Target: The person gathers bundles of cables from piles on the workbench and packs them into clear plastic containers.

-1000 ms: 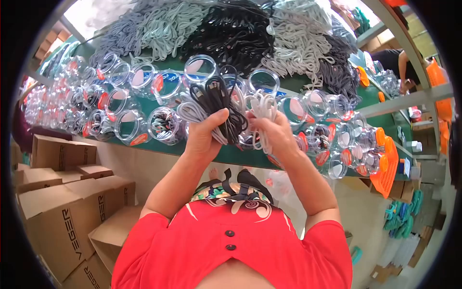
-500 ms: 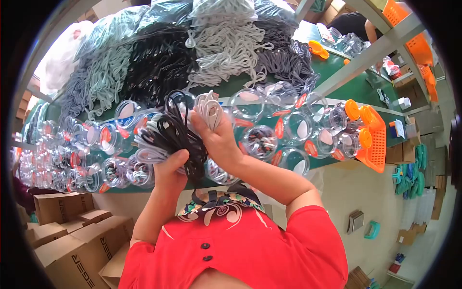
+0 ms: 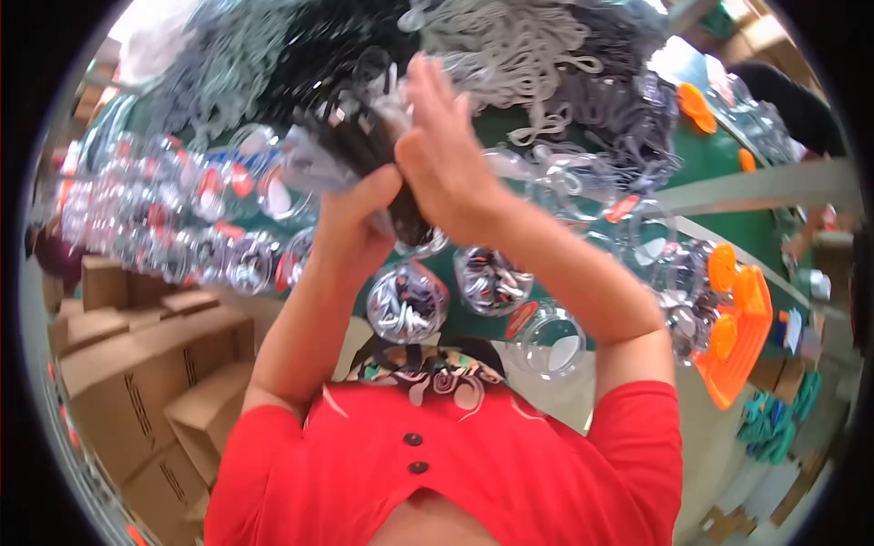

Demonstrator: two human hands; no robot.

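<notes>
The left hand (image 3: pixel 360 214) is pinching a bundle of looped black and pale-grey cables (image 3: pixel 346 136) above the green-topped bench (image 3: pixel 496 127); the right hand (image 3: pixel 446 155) is lying along its right side, fingers straight. This seems to be evening the bundle, calling for a firm left hold.

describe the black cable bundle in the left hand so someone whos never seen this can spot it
At the green table, find the person in the red top. Their left hand, next to the right hand, holds the black bundle, blurred here. It is darker than the pale cables beside it and, unlike the black pile behind, is gripped.
</notes>
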